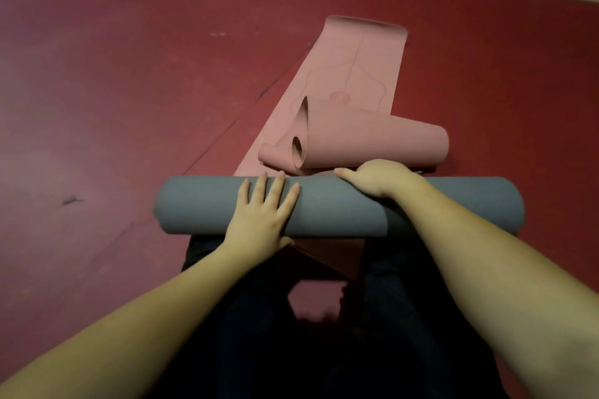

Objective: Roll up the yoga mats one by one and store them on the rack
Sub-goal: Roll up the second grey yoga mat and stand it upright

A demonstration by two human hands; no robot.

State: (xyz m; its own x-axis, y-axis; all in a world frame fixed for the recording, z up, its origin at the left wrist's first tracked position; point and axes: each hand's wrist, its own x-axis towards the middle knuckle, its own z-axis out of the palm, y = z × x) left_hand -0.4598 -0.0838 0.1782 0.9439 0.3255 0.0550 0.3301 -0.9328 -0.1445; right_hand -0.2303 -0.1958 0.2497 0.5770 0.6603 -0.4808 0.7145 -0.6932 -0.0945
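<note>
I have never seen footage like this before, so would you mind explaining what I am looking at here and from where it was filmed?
There is no machine here: a person wears a camera on the head, looking down at their own arms. Both hands work a rolled grey mat lying across in front of them on the red floor. The left hand rests flat on the roll, fingers spread; the right hand curls over its far edge. Beyond it lies a pink mat, mostly spread out, with its near end loosely curled. No rack is visible.

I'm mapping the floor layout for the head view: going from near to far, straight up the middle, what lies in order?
Rolled grey mat with both hands on it → loosely curled end of the pink mat → flat stretch of the pink mat → bare red floor.
</note>
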